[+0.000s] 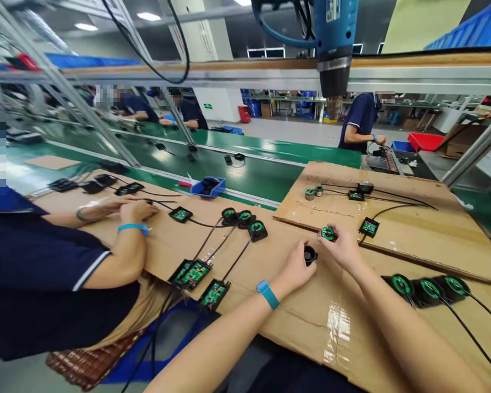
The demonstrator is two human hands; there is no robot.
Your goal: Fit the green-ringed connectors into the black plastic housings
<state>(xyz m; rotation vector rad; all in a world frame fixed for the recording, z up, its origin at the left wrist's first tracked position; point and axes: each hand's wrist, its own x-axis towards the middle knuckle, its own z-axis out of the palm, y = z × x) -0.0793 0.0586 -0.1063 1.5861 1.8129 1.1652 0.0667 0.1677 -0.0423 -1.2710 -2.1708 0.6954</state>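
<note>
My left hand point(293, 270), with a teal band on its wrist, is closed around a small round black housing point(310, 255), its hollow side showing. Just to the right and slightly higher, my right hand point(344, 250) pinches a round part with a green circuit board and a metal rim point(328, 234). The two parts are close together but apart, above the cardboard point(286, 305). Nearest my right forearm are several black round housings with green ring boards point(429, 288) and black cables.
A blue power screwdriver point(336, 49) hangs overhead. Left of me, a co-worker's hands point(135, 210) work on cables. Wired circuit boards in black cases point(197, 273) lie between us. A raised cardboard sheet point(425, 229) holds more parts. A small blue bin point(208, 187) stands by the green conveyor point(253, 180).
</note>
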